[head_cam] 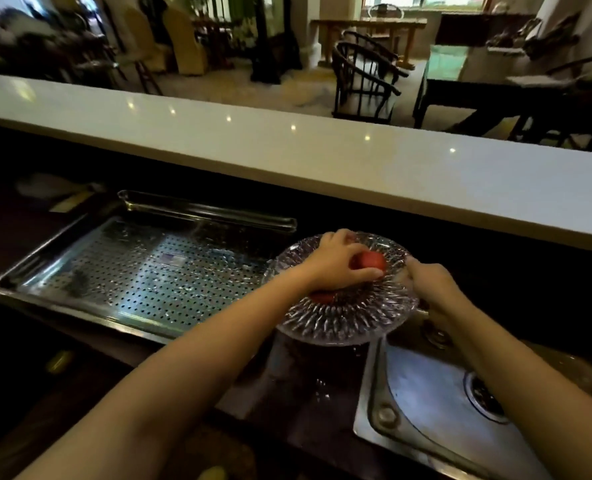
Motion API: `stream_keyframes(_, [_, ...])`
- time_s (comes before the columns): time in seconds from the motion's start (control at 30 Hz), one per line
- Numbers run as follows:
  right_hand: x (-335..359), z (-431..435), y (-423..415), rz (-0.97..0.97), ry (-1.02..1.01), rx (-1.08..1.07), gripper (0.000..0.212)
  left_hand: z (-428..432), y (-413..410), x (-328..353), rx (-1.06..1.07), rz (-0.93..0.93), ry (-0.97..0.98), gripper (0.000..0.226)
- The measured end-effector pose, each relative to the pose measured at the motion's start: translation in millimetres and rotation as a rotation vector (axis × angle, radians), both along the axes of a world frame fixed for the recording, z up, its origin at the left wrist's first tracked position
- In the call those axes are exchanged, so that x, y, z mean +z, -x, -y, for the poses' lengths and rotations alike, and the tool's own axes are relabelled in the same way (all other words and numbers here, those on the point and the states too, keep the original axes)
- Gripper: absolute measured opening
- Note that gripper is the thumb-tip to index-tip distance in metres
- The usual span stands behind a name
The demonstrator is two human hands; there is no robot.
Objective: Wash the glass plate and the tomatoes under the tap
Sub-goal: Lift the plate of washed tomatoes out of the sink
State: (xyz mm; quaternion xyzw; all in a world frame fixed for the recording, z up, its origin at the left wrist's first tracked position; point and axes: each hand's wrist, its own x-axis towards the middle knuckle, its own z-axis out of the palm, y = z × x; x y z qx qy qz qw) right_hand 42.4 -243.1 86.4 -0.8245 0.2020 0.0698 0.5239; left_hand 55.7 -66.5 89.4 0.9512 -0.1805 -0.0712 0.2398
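The left hand (339,261) curls round 1 tomato (372,261) on the glass plate (350,320), while the right hand (433,285) holds the plate's right rim. A 2nd tomato (322,297) peeks from under the left wrist. The sink (426,393) lies below the plate, on the right hand's side.

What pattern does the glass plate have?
The glass plate is clear with radiating ribs; head view.

Support: dark counter (301,410), wet in the strip between tray and sink.
- Perforated steel drain tray (142,271) set in at left, wet.
- Long clear glass dish (208,211) along the tray's far edge.
- Steel sink (426,403) set in at right.
- Pale cloth (45,187) at far left, blurred.
- Glass plate (343,317) over the strip; contact with the counter cannot be told.
- White ledge (322,157) runs behind, higher.
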Motion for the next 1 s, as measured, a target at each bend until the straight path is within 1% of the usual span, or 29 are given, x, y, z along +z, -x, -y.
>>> stream_keyframes(0.07, [-9.1,-50.2,-6.3,0.029,-0.094,-0.002,0.042,-47.7,-8.9,-1.2,0.009,0.058,-0.021,0.063])
stream_keyframes(0.17, [-29.8,-127.5,-12.3,0.088,-0.257,-0.098,0.048,-119.8,-26.5,-10.2,-0.011,0.098,-0.076,0.063])
stream_keyframes(0.3, [-57.8,-221.2,-21.2,0.087,-0.289,-0.207,0.049,-201.2,-57.0,-29.7,-0.050,0.113,-0.149,0.062])
stream_keyframes(0.43, [-90.9,-278.1,-27.3,0.056,-0.253,-0.287,0.049,-245.1,-75.8,-64.0,-0.049,0.057,-0.175,0.062])
stream_keyframes(0.57, [-112.0,-299.7,-26.0,0.031,-0.179,-0.390,0.050,-255.8,-83.8,-94.9,-0.103,-0.006,-0.171,0.064])
stream_keyframes(0.67, [-115.8,-303.7,-29.4,0.041,-0.114,-0.412,0.050,-256.5,-86.3,-109.8,-0.092,-0.017,-0.120,0.065])
stream_keyframes(0.77, [-122.6,-305.4,-32.3,0.018,-0.068,-0.395,0.056,-258.4,-90.6,-120.4,-0.090,0.013,-0.131,0.068])
stream_keyframes(0.9, [-127.5,-305.1,-38.0,-0.151,-0.044,-0.354,0.058,-261.3,-94.1,-131.4,-0.098,0.024,-0.187,0.067])
stream_keyframes(1.0, [-123.8,-301.9,-40.4,-0.278,0.048,-0.270,0.046,-262.3,-91.7,-137.6,-0.089,0.045,-0.222,0.066])
